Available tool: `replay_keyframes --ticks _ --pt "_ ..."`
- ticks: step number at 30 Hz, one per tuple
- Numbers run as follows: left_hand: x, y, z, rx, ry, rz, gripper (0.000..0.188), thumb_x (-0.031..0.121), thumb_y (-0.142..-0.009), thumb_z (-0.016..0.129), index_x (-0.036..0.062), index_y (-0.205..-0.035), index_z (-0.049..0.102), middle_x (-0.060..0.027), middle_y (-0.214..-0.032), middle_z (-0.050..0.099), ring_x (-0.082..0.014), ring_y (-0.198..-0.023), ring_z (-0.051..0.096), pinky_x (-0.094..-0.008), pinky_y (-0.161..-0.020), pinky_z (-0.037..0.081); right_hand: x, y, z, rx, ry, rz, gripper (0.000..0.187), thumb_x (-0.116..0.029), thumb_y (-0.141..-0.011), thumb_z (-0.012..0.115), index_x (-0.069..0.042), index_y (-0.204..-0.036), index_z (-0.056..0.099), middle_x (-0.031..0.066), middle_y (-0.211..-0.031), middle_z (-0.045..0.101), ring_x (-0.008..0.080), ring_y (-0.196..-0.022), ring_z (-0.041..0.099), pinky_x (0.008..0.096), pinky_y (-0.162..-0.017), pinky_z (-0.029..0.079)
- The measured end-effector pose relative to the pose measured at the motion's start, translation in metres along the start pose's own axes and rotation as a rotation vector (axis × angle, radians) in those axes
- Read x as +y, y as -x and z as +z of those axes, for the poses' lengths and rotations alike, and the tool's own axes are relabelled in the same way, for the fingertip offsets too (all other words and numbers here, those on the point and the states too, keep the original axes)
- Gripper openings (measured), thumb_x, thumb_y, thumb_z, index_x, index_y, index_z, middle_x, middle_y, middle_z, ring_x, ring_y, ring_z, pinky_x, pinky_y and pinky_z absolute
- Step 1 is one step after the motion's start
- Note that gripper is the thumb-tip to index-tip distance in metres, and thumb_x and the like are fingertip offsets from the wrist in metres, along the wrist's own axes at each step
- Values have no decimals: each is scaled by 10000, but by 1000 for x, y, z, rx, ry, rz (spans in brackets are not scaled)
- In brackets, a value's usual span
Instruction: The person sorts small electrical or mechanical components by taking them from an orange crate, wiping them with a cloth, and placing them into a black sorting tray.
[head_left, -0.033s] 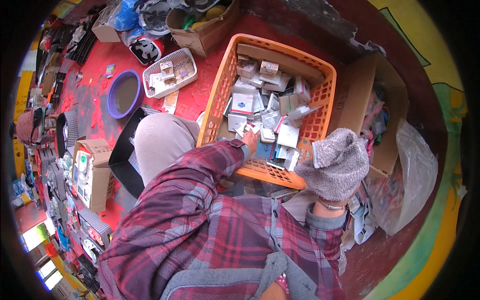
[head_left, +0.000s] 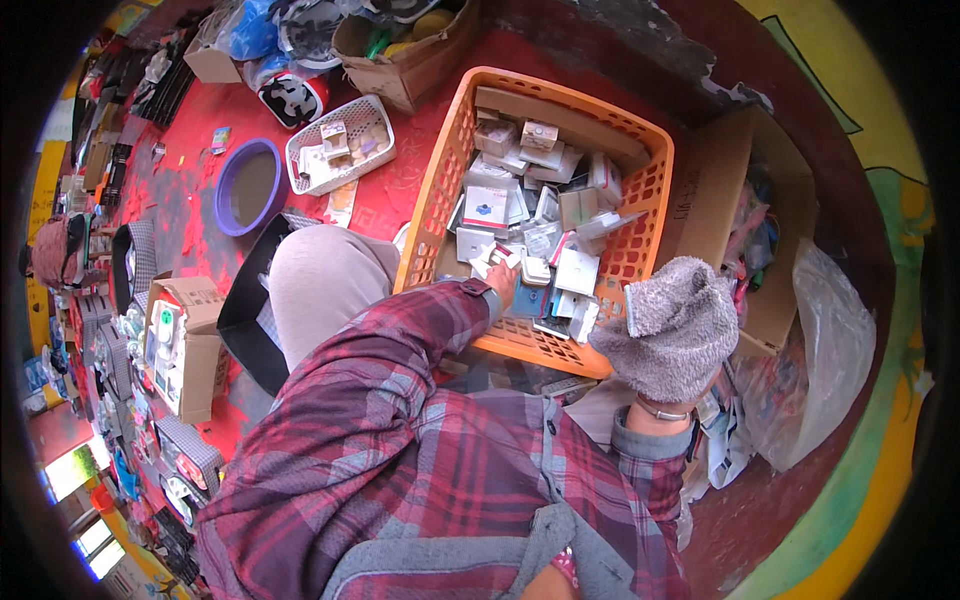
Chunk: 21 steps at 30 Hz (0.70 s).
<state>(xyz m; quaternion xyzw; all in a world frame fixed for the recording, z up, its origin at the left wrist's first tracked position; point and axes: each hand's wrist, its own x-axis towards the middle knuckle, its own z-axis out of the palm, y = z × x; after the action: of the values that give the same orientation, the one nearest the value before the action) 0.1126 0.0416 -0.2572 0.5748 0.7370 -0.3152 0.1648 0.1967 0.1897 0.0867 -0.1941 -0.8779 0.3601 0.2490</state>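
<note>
My left hand (head_left: 506, 281) reaches into an orange plastic basket (head_left: 418, 245) and pinches a small white box (head_left: 497, 262) near the basket's near side. Around its fingers lie several small white boxes and clear packets, with a flat white box (head_left: 577, 272) just to the right. A fluffy grey cloth (head_left: 685, 335) covers my right hand (head_left: 655, 418) like a mitt, hiding the fingers; only the wrist with its band shows. That hand is held just outside the basket's near right corner.
A cardboard box (head_left: 712, 200) with colourful packets stands right of the basket, beside a clear plastic bag (head_left: 825, 350). To the left are a white basket (head_left: 305, 185), a purple basin (head_left: 228, 200) and a black tray (head_left: 240, 320). Another carton (head_left: 205, 365) sits farther left.
</note>
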Motion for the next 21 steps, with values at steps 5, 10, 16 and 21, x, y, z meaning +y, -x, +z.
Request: replay_keyframes --ticks 5,10,16,21 --pt "5 3 13 117 12 59 399 142 -843 422 -16 -1203 487 -237 -1244 440 -375 -1072 462 -389 -617 369 -10 -2 3 -12 -136 75 272 -113 -626 697 -16 -805 517 54 -722 546 135 -650 561 257 -588 454" --pt "-5 17 -13 32 138 41 371 172 -841 434 -22 -1145 524 -227 -1244 438 -416 -1145 388 -456 -727 391 -16 -1 8 -12 -379 213 271 -54 -634 674 -13 -845 510 46 -746 559 119 -666 562 241 -599 461" --pt "3 18 2 88 760 -179 378 205 -851 424 -16 -1145 510 -269 -1363 231 -440 -1240 241 -522 -921 307 -15 -4 4 -71 -213 68 311 -65 -634 689 -5 -884 515 41 -759 570 117 -677 572 236 -609 467" --pt "-8 25 -20 22 920 -140 352 85 -789 481 20 -1135 498 -255 -1300 293 -373 -1177 367 -422 -947 350 -14 2 13 15 -233 127 440 -116 -499 760 -25 -872 544 47 -786 567 168 -710 576 269 -633 473"
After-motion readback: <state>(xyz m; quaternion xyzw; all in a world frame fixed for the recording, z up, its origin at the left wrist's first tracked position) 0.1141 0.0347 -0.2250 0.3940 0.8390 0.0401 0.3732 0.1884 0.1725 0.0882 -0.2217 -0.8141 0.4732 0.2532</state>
